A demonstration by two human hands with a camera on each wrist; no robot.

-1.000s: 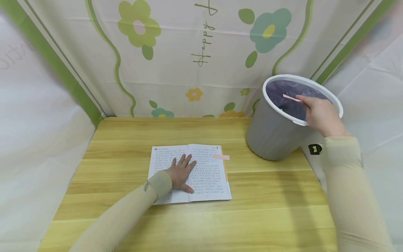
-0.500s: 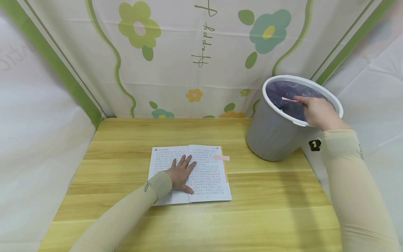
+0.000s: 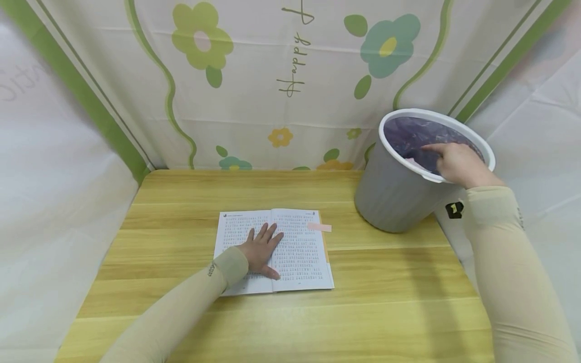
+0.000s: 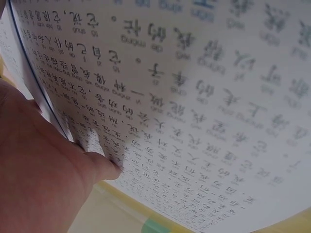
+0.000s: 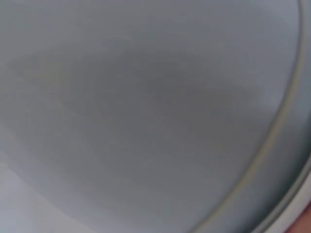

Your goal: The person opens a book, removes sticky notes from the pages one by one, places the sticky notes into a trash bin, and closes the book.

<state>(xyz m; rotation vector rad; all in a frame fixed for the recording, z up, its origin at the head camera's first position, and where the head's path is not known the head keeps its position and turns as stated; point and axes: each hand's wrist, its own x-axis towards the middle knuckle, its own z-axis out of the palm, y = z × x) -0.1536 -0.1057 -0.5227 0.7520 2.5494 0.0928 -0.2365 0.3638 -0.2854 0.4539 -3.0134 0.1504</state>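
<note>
An open book (image 3: 299, 252) with lines of printed text lies on the wooden table. My left hand (image 3: 259, 250) rests on it across the middle fold, fingers spread; the left wrist view shows the thumb (image 4: 99, 166) against the printed page (image 4: 194, 107). A pink paper strip (image 3: 326, 228) sticks out past the right page's edge. Over the mouth of the grey trash bin (image 3: 386, 196) is my right hand (image 3: 463, 162), its index finger pointing out and nothing held. Another pink paper piece (image 3: 413, 163) shows inside the bin, below the fingers.
The bin has a white rim (image 3: 484, 146) and a dark plastic liner (image 3: 408, 133). It stands at the table's back right corner. A flowered curtain (image 3: 254, 101) hangs behind the table (image 3: 181, 191). A small black tag (image 3: 454, 209) is beside the bin.
My right hand has let go of the pink paper strip, which has dropped into the bin. The left hand and the book have stayed in place.
</note>
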